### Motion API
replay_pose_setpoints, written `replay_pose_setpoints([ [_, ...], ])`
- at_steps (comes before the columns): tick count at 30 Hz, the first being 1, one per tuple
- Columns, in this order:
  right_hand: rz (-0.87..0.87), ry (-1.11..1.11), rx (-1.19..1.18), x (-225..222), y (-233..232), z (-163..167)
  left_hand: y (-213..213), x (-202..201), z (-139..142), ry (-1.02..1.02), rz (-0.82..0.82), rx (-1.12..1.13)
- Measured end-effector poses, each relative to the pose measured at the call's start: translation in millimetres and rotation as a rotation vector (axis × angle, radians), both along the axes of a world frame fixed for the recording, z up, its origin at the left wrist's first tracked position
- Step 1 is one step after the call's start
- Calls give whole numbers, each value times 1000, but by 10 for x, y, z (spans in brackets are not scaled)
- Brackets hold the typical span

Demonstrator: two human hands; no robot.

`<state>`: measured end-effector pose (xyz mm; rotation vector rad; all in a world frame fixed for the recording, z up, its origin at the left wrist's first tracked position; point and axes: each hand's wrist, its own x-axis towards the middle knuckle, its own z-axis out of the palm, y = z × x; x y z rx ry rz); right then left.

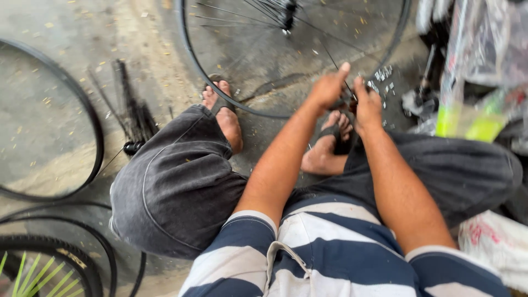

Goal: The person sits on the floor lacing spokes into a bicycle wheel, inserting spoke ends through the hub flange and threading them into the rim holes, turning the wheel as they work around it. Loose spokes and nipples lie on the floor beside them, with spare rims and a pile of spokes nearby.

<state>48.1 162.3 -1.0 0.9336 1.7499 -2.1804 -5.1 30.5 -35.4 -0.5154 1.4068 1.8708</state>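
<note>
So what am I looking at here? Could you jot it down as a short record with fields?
setting: concrete floor, seen from above by a seated person
left hand: left hand raised at a thin spoke of the bicycle wheel rim
right hand: right hand close beside it, pinching something small; too blurred to name
feet: in sandals, one foot against the rim
nearby: small metal pieces scattered by the hands, bundle of spokes, loose tyres at the left
</note>
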Motion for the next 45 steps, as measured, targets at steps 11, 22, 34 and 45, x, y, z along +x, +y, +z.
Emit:
replay_pose_setpoints([
  [11,-29,-134,573,-171,183,-17,-582,-333,526,835,402,-1216],
  [22,-46,-160,550,-204,188,-98,-1336,-853,103,146,109,-930],
  [34,18,-190,607,-208,130,-156,-1217,-1330,35,-152,1021,153],
  [45,20,-165,567,-203,75,-184,-1192,-1331,-64,-28,1224,282],
])
